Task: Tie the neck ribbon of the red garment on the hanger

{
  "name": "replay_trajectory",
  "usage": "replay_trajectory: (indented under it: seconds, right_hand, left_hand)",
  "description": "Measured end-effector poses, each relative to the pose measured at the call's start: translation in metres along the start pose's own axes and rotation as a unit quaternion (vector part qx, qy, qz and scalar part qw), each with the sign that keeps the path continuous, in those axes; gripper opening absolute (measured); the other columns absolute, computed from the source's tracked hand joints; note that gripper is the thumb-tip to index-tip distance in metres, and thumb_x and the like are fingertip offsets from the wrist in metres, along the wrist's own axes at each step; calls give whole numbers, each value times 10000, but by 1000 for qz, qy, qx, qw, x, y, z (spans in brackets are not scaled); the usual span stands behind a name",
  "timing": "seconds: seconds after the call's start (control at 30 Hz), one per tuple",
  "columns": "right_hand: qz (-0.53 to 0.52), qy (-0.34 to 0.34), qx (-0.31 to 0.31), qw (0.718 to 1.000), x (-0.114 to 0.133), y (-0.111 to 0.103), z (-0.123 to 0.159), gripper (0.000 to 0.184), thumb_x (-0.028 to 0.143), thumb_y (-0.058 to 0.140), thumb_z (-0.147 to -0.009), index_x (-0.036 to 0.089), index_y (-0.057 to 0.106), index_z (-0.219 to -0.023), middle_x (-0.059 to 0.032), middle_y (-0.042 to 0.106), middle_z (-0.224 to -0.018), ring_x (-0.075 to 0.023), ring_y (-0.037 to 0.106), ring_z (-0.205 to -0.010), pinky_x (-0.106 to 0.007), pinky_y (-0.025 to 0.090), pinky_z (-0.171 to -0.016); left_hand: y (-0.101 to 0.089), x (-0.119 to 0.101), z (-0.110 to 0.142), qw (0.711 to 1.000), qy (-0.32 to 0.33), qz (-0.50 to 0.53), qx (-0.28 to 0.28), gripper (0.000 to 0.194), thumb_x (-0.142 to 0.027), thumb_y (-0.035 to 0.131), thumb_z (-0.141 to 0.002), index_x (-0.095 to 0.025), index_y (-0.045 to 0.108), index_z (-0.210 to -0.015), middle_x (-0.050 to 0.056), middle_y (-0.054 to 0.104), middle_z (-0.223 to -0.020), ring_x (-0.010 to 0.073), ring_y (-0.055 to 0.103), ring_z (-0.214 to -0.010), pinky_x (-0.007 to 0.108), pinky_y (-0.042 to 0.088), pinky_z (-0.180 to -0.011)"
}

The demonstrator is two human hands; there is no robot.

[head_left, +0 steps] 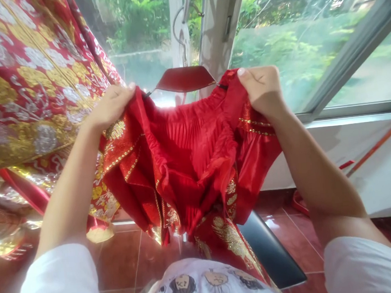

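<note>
A red dress (195, 146) with a gathered, pleated neckline and gold trim hangs from a hanger (185, 79) with a reddish-brown middle and a metal hook. My left hand (116, 101) is closed on the garment's left shoulder, thumb on top. At the opposite shoulder, my right hand (262, 86) grips the red cloth in the same way. Thin ends of the hanger show inside both shoulders. Gold embroidery runs down the front, and the lower part drops toward my lap. Most of my fingers are hidden behind the fabric.
Heavily embroidered red, gold and silver clothing (36, 87) hangs close on the left. Ahead are sliding windows (310, 50) above a white wall (381, 162). A black flat-topped piece (273, 249) stands on the red tiled floor (119, 258). An orange pole (380, 144) leans at the right.
</note>
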State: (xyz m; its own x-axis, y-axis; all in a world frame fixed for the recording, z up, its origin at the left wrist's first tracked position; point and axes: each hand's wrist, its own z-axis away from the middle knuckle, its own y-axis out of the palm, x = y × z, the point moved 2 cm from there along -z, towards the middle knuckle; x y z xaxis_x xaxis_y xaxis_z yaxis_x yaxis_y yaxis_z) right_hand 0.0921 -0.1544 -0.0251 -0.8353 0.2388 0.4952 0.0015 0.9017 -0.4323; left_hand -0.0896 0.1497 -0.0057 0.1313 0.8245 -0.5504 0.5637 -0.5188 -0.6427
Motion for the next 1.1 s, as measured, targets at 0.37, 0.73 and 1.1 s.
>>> replay_trajectory:
  seconds: [0.37,0.73,1.1]
  right_hand:
    - [120,52,-58,990,-31,-8,32,500,403,316,-1003,182,424,-568,10,419,-590,-81,329,-569,-270,267,-585]
    - [76,-167,-258,949,16,55,235,114,168,544,-871,169,620,-786,-20,642,-637,-132,594,-583,-251,464,-604]
    - [34,236,129,963,-3,164,246,290,348,441,-942,165,665,-932,-85,720,-856,-194,664,-764,-250,389,-656]
  left_hand:
    - [-1,8,15,968,94,-218,-78,752,-669,181,-928,-62,580,-734,-24,509,-678,38,453,-681,239,406,-770]
    - [177,-22,212,970,127,-148,-148,291,-197,471,-915,-171,531,-631,-10,527,-563,102,468,-503,224,341,-513]
    - [290,46,170,974,-215,-76,-1,153,-100,440,-858,-101,590,-886,138,633,-896,200,622,-734,265,445,-619]
